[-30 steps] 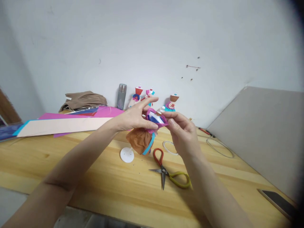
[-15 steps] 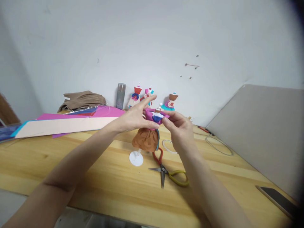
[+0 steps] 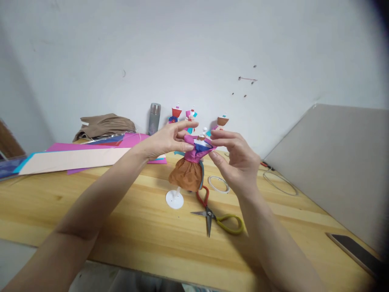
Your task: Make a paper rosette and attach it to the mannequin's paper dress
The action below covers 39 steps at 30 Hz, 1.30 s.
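Observation:
A miniature dress form on a white round base (image 3: 174,199) stands tilted at mid-table. It wears a gathered brown paper skirt (image 3: 186,174) and a pink paper bodice (image 3: 191,156) with blue (image 3: 203,146) inside the neckline. My left hand (image 3: 167,140) grips the bodice's left side, thumb in front, index finger stretched out above; its other fingertips are partly hidden. On the other side, my right hand (image 3: 238,160) has the bodice's pointed right edge between thumb and fingers, loosely. Scissors with one red and one yellow handle (image 3: 229,224) lie spread just in front of the skirt.
Three dressed figures, one with a brown top (image 3: 223,121), stand by the wall near a grey flask (image 3: 154,119). Coloured paper sheets (image 3: 75,160) and folded brown cloth (image 3: 106,126) lie left. A white ring (image 3: 219,184), a cable (image 3: 281,184) and a phone (image 3: 354,249) are right.
My right hand has shifted right and its fingers have spread more. The pink bodice now shows more of its front and the blue neckline. The view has moved slightly.

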Available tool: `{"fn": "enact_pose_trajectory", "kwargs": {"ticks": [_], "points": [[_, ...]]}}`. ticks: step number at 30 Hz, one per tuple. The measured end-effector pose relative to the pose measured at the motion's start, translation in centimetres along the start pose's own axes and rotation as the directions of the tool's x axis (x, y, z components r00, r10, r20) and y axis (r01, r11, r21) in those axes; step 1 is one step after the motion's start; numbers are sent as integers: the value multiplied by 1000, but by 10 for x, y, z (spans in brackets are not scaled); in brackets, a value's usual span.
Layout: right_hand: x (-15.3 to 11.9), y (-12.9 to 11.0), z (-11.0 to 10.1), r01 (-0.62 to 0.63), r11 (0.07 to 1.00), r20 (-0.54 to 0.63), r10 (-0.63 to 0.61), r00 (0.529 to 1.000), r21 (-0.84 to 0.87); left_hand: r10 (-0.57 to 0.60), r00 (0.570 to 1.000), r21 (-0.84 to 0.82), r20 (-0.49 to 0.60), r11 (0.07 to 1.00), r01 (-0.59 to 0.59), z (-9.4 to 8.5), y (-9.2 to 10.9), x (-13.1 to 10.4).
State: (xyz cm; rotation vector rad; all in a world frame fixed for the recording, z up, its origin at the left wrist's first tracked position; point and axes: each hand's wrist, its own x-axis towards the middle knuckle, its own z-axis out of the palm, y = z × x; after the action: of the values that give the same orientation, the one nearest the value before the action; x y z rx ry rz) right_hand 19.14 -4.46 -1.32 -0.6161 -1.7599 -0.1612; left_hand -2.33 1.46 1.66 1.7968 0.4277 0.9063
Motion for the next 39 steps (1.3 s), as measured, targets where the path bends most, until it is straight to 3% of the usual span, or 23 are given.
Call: {"fn": "enact_pose_trajectory", "kwargs": {"ticks": [8,13,17,25,29,32,39], "points": [[-2,-4,5,143,976,-61,-154,986,-162,37,997,91,72,995,-44,6,7,-3],[-2,-4,9,263,920,-84,-298,951,-292,130,991,239,-21,964,-121,18,-2,2],[-2,-1,8,321,894,-84,-363,928,-312,202,978,246,-54,952,-183,21,-9,6],[-2,3,2,311,924,-73,-334,940,-225,62,998,38,6,997,-62,18,-2,1],[1,-3,-2,198,980,33,-197,980,-33,86,993,-13,77,996,-86,14,-4,2],[3,-9,-6,101,993,147,-110,983,67,117,984,-76,135,991,-107,11,-8,4],[10,-19,-10,95,995,184,-100,978,36,216,958,-104,187,974,-199,12,-12,7]]}}
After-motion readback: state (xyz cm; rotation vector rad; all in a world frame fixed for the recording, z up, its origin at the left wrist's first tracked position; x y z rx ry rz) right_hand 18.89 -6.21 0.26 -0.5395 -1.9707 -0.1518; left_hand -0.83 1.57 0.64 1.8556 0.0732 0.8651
